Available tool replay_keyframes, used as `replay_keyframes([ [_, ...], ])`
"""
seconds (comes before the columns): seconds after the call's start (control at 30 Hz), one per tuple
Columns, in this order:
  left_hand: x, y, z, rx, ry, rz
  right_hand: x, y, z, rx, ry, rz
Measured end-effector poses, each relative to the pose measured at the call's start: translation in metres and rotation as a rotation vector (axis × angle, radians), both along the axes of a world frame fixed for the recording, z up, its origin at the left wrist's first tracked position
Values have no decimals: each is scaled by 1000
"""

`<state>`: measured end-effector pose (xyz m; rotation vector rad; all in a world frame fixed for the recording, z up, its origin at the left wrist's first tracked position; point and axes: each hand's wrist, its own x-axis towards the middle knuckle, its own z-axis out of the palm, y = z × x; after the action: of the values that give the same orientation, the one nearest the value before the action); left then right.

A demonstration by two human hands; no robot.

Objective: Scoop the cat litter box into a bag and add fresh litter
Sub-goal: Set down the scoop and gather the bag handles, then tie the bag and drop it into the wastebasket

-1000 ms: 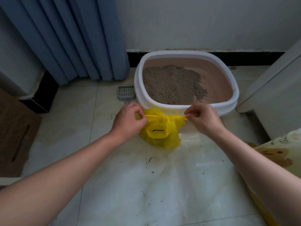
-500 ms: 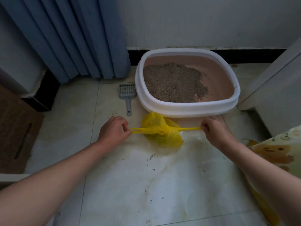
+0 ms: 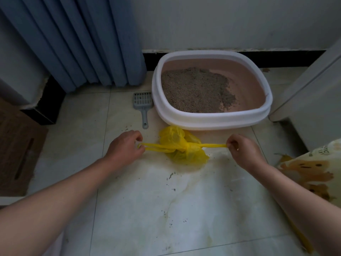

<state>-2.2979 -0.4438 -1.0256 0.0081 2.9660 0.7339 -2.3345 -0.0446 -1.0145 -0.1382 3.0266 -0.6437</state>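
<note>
Floor: pale tile [image 3: 140, 209] right under the camera, dotted with stray grains of litter.

Left hand: at nine o'clock from the bag, the left hand [image 3: 125, 145] has its fingers [image 3: 137, 138] curled tight on one yellow handle, drawn out level.

Right hand: at three o'clock from the bag, the right hand [image 3: 243, 150] has its fingers [image 3: 232, 144] pinched closed on the other handle, and that strand looks taut!

Bag: the yellow bag [image 3: 181, 146] sits on the floor between the two hands, bunched at the middle where the handles cross, just in front of the box's near wall.

Litter sack: at four o'clock, by the right forearm, a printed sack [image 3: 311, 170] pokes into view, probably the fresh litter, though its label is too cut off to read.

Scoop: at eleven o'clock from the bag, a grey scoop [image 3: 143, 104] lies flat beside the box, nobody holding it.

Litter box: at twelve o'clock, against the wall, the white-rimmed box [image 3: 212, 118] holds litter [image 3: 195, 89] heaped to its left, pink bottom bare on the right.

Curtain: blue curtain [image 3: 77, 43] hangs at ten o'clock, far back.

Step in hand: looks like cinching the knot on the waste bag; scooping seems finished.

Next move: likely let go of the handles, set the bag aside, then reach right for the sack and pour over the bare patch.
</note>
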Motion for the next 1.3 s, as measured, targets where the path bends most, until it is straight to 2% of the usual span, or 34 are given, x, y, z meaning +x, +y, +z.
replay_keyframes([
  [0.07,-2,14,10,-10,141,-85,0,1,1,-45,16,-26],
  [0.17,-6,49,26,-82,388,-343,0,2,3,-118,17,-76],
  [0.23,-10,76,32,-140,451,-512,-1,-1,3,-135,6,-89],
  [0.3,-16,99,29,-218,435,-635,-1,-4,1,-161,-12,-100],
  [0.4,-23,118,21,-383,267,-680,-3,-8,0,-206,-41,-114],
  [0.53,-31,124,13,-458,84,-601,-5,-12,-2,-296,-63,-153],
  [0.73,-36,120,18,-113,-13,-312,-3,-14,-5,-441,-128,-235],
  [0.87,-29,127,52,-29,-59,-139,-2,-21,22,-560,-192,-262],
  [1.0,-22,138,113,10,-121,35,9,-27,81,-636,-255,-264],
  [1.13,-8,152,203,54,-117,145,25,-22,164,-694,-300,-265],
  [1.3,8,171,351,40,-69,232,41,-7,312,-800,-337,-260],
])
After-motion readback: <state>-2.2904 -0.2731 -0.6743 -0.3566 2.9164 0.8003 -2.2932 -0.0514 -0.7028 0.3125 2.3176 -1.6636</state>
